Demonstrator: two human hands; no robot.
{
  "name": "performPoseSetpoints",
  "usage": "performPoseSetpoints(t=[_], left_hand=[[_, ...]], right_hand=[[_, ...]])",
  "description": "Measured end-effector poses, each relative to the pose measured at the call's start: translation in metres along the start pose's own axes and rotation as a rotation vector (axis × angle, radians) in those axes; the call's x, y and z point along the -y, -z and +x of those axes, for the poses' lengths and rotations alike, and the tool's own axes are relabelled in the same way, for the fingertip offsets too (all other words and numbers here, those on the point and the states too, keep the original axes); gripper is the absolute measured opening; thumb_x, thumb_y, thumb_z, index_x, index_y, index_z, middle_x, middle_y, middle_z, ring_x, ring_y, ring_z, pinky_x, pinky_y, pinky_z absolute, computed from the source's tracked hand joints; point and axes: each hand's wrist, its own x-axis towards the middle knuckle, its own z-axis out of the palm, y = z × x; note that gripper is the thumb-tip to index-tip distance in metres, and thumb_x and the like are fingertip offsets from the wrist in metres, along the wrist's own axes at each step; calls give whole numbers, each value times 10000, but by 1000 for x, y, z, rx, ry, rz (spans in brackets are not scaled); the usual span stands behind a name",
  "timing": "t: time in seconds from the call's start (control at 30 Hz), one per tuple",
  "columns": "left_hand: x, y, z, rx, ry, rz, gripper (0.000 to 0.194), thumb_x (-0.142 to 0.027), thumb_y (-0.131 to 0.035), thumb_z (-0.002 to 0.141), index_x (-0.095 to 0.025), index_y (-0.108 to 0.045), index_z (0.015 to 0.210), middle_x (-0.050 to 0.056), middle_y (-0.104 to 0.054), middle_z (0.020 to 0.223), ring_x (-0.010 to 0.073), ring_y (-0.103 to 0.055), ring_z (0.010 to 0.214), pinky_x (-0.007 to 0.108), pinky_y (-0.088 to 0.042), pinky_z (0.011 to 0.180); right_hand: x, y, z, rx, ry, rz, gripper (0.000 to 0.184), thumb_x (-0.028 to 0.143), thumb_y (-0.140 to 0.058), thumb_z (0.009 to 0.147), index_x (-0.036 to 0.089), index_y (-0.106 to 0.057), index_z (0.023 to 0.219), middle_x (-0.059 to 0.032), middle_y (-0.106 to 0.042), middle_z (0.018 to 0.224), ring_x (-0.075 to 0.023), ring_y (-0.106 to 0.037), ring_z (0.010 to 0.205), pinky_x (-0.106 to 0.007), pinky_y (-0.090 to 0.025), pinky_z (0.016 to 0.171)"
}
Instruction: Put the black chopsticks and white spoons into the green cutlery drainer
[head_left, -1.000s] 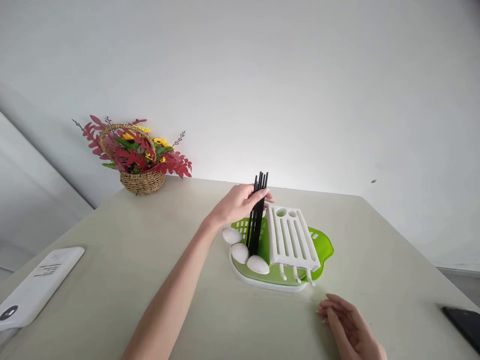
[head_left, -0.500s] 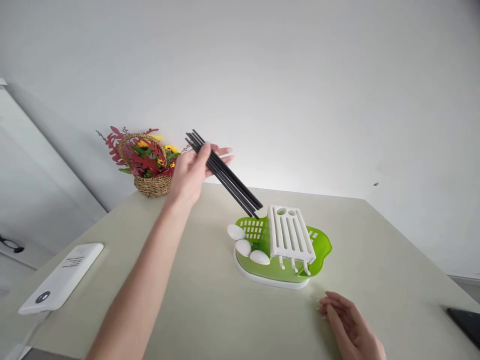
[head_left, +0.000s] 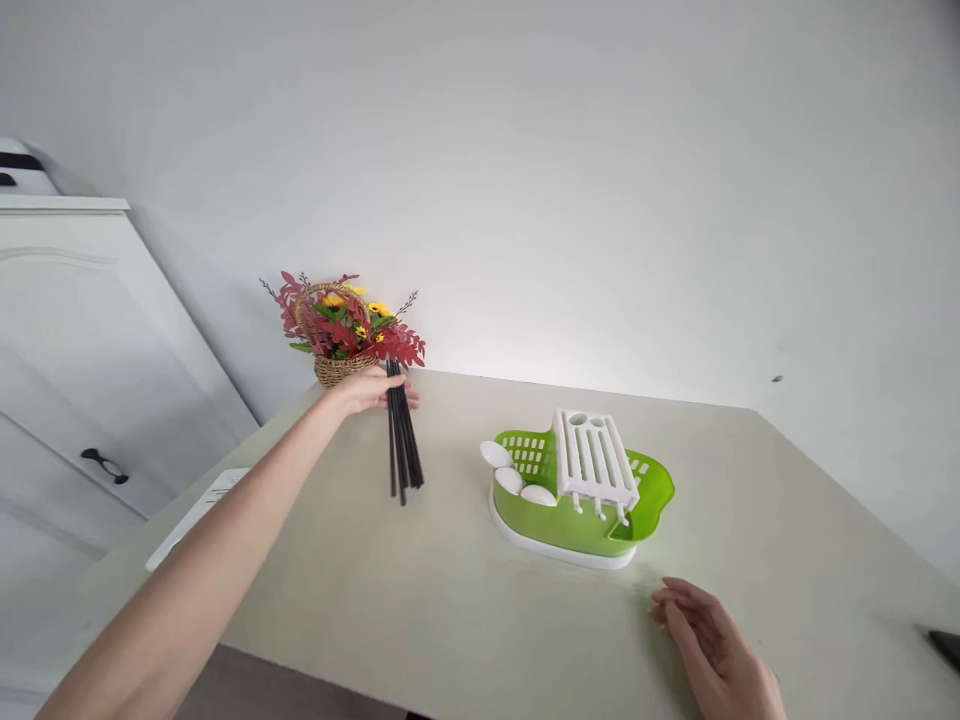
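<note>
A bundle of several black chopsticks [head_left: 403, 435] is gripped near its upper end by my left hand [head_left: 373, 389], just right of the flower basket. Their lower ends point down toward the table. My right hand [head_left: 712, 640] rests at the front right of the table, fingers loosely curled, thumb apart, holding nothing that I can see. Beyond it stands a green cutlery holder [head_left: 559, 525] with a white base and a slotted white section [head_left: 598, 455] with small hooks. Three white spoons [head_left: 510, 481] lean out of its left side; their handles are hidden inside.
A wicker basket [head_left: 330, 371] of red and yellow flowers stands at the table's back left. Partly behind my left forearm lies a flat white device [head_left: 199, 512]. A dark object [head_left: 945, 645] sits at the right edge. A white cabinet [head_left: 67, 330] stands left of the table [head_left: 450, 600].
My left hand has carried the chopsticks leftward and down, away from the holder, and they now hang more upright. The view has shifted left. My right hand stays in place.
</note>
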Motion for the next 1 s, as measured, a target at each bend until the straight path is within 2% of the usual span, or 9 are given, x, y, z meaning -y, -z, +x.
performPoseSetpoints(t=[0.1, 0.2, 0.43, 0.6, 0.7, 0.83, 1.0], left_hand=[[17, 3, 0, 77, 138, 270, 144, -221, -653, 962, -107, -614, 884, 189, -801, 871, 271, -804, 806, 410, -617, 933], [33, 1, -2, 124, 208, 483, 186, -286, -680, 929, -135, -586, 875, 181, -803, 878, 281, -803, 833, 391, -633, 865], [58, -7, -4, 162, 323, 711, 159, -286, -618, 901, -141, -598, 839, 167, -788, 788, 278, -788, 722, 376, -646, 720], [66, -10, 1, 126, 327, 929, 185, -301, -664, 819, -128, -669, 884, 139, -777, 777, 268, -771, 690, 323, -630, 643], [67, -9, 3, 72, 298, 1071, 294, -290, -699, 754, -109, -698, 986, 167, -786, 919, 275, -770, 708, 303, -617, 621], [69, -7, 3, 13, 266, 1197, 493, -313, -700, 754, -82, -663, 1188, 237, -730, 1199, 277, -772, 718, 297, -603, 604], [71, -8, 2, 1, 260, 1273, 496, -350, -704, 780, -100, -672, 1208, 216, -725, 1219, 255, -763, 667, 293, -589, 606]], right_hand=[[3, 0, 0, -1, -4, 3, 568, 646, -668, 786, 222, -656, 1164, -66, -777, 1115, -227, -754, 1009, -247, -600, 882], [7, 0, -1, -5, -5, 2, 565, 648, -679, 762, 228, -667, 1140, -58, -784, 1087, -226, -756, 994, -237, -599, 869], [9, 2, -2, -7, -16, -32, 547, 647, -677, 750, 241, -689, 1117, -61, -786, 1104, -242, -761, 997, -255, -605, 857], [7, 2, -1, -8, -8, -17, 545, 649, -673, 750, 232, -702, 1099, -69, -790, 1093, -247, -764, 984, -258, -611, 846], [5, 2, 0, -10, 1, -29, 542, 649, -668, 765, 226, -707, 1102, -76, -792, 1091, -249, -769, 975, -259, -615, 836], [1, 2, 1, -5, 32, -49, 548, 650, -654, 790, 220, -698, 1127, -85, -786, 1120, -250, -768, 986, -263, -615, 839], [-4, 5, 0, 13, 25, -81, 548, 651, -645, 802, 230, -681, 1152, -82, -775, 1150, -245, -759, 1020, -261, -610, 866]])
